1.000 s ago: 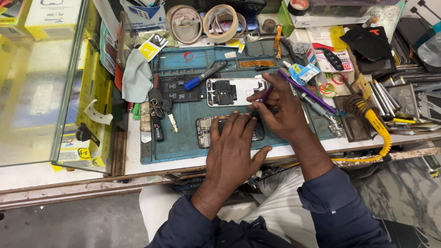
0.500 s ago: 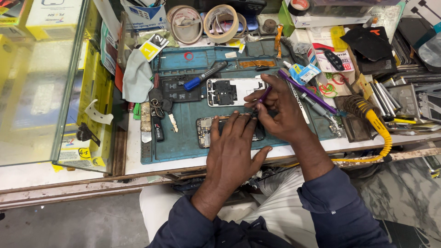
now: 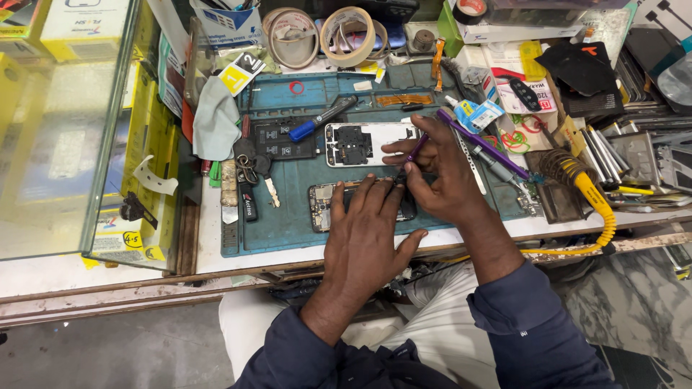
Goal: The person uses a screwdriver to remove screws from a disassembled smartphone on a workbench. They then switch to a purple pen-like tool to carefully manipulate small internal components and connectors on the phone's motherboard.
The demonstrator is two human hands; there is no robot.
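The left hand (image 3: pixel 364 234) lies flat, fingers spread, pressing down on an opened phone (image 3: pixel 326 207) whose circuit side faces up; its grip is wide and holds nothing, only pinning the phone to the blue work mat (image 3: pixel 288 223). The phone lies under the left fingers, its left end showing bare just beyond the thumb side of the hand.

The right hand (image 3: pixel 443 176) sits just beyond and to the right of the left hand, touching it at the fingertips. Its grip is narrow, pinched around a thin purple-handled tool (image 3: pixel 414 149) that slants down so its tip meets the phone right by the left hand's fingertips.

Just beyond the right grip lies a white phone back cover (image 3: pixel 360 140) with its inner side up, the right index finger reaching over its near edge. To the left of that cover is a dark battery-like slab (image 3: pixel 277 140), with a blue-handled screwdriver (image 3: pixel 321 119) lying slanted across its far corner. To the right of the right grip lie a purple tweezer-like tool (image 3: pixel 483 144) and, further out, a soldering iron with a yellow handle (image 3: pixel 591 194) resting at the tabletop (image 3: pixel 209 252) edge. Well to the left of the left grip are keys (image 3: pixel 249 169) and a grey cloth (image 3: pixel 215 119). Rolls of tape (image 3: pixel 346 25) stand far beyond both hands.
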